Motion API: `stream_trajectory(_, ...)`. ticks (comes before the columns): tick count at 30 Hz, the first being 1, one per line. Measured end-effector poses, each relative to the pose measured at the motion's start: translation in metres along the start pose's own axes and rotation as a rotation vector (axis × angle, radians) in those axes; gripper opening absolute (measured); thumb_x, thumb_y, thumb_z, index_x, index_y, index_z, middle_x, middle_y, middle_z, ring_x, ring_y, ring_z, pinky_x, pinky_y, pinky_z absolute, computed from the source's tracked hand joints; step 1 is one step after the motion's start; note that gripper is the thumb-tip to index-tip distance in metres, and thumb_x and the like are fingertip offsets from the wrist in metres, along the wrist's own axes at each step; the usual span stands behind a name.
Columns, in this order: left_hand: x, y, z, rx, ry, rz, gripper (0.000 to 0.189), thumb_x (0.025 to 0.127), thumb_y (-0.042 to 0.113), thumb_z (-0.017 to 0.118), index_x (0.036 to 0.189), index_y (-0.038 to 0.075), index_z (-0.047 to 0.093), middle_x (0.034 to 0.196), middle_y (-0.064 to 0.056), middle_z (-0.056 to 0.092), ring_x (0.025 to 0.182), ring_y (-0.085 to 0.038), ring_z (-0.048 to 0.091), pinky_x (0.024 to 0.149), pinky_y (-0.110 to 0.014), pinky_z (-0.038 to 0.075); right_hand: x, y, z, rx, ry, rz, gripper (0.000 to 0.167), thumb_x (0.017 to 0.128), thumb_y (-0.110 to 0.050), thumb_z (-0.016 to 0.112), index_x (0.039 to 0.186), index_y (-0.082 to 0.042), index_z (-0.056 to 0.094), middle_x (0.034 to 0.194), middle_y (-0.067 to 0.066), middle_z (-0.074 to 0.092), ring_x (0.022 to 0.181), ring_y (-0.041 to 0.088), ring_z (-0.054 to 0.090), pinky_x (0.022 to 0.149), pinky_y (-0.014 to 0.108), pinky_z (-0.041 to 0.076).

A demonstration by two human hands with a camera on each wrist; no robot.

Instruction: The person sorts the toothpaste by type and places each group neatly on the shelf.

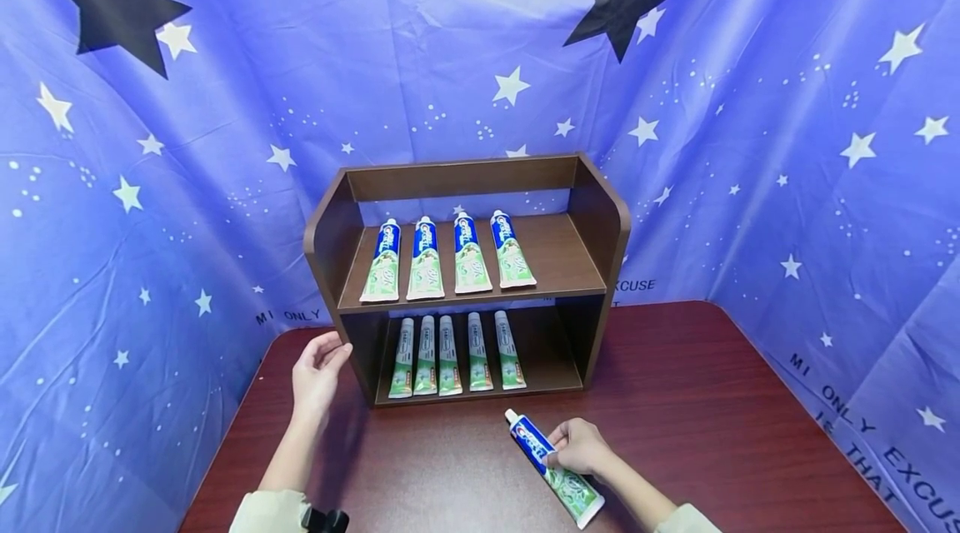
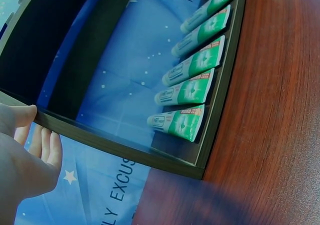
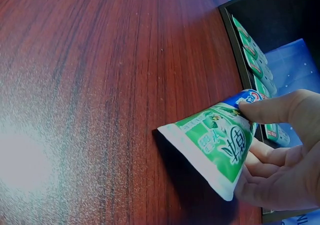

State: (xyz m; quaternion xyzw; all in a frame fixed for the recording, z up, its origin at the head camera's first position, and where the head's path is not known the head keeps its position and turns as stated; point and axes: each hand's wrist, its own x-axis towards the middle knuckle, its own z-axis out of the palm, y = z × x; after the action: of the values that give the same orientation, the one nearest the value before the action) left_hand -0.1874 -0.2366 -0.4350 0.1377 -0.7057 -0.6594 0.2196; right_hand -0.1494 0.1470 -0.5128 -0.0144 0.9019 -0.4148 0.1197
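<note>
My right hand [image 1: 581, 447] holds a blue and green toothpaste tube [image 1: 577, 495] low over the table, pinched between thumb and fingers; its white cap points toward the shelf and its flat end toward me. Beside the left panel of a brown two-tier shelf [image 1: 468, 301] is my left hand [image 1: 316, 375]. Its thumb touches the panel's front edge, and the loosely bent fingers lie along the outer side [image 2: 47, 145]. Several similar blue and green tubes [image 1: 425, 260] lie in a row on the upper tier. Below them, several grey and green tubes [image 1: 447, 356] line the lower tier, caps to the back.
The shelf stands toward the back of a dark red wooden table [image 1: 675, 408]. To the right of both rows, bare shelf board [image 1: 562, 246] shows. A blue curtain [image 1: 450, 58] with stars and printed words hangs behind and along both sides.
</note>
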Motion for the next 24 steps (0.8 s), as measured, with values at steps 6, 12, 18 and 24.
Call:
stream_trajectory(6, -0.001, -0.001, 0.000, 0.004, -0.004, -0.013, 0.026, 0.085, 0.001, 0.067, 0.111, 0.000, 0.060, 0.080, 0.026, 0.061, 0.079, 0.008, 0.061, 0.074, -0.005, 0.047, -0.002, 0.004, 0.001, 0.099, -0.074, 0.019, 0.020, 0.068, -0.005, 0.080, 0.082, 0.001, 0.067, 0.069, 0.001, 0.066, 0.062, 0.010, 0.058, 0.056, 0.023, 0.049)
stream_trajectory(12, 0.000, 0.000, 0.000, 0.001, -0.003, -0.007, 0.027, 0.085, 0.002, 0.068, 0.111, -0.001, 0.060, 0.081, 0.026, 0.061, 0.079, 0.010, 0.061, 0.074, -0.005, 0.047, 0.001, 0.003, -0.004, 0.212, -0.149, 0.017, 0.022, 0.071, -0.004, 0.077, 0.088, 0.005, 0.066, 0.071, 0.002, 0.067, 0.062, 0.008, 0.058, 0.057, 0.022, 0.049)
stream_trajectory(18, 0.000, 0.001, 0.000, 0.001, -0.007, -0.012, 0.029, 0.086, 0.004, 0.068, 0.112, -0.001, 0.059, 0.081, 0.026, 0.061, 0.079, 0.011, 0.061, 0.075, -0.005, 0.047, 0.004, -0.002, -0.013, 0.262, -0.197, 0.016, 0.023, 0.074, -0.003, 0.073, 0.092, 0.007, 0.064, 0.071, 0.000, 0.063, 0.062, 0.007, 0.054, 0.057, 0.021, 0.046)
stream_trajectory(24, 0.000, 0.000, -0.001, 0.008, -0.011, -0.009, 0.029, 0.086, 0.004, 0.068, 0.113, -0.001, 0.059, 0.081, 0.026, 0.061, 0.081, 0.010, 0.061, 0.075, -0.005, 0.047, 0.007, -0.005, -0.019, 0.362, -0.242, 0.020, 0.024, 0.076, -0.002, 0.072, 0.095, 0.010, 0.063, 0.068, -0.004, 0.061, 0.058, 0.004, 0.052, 0.055, 0.018, 0.045)
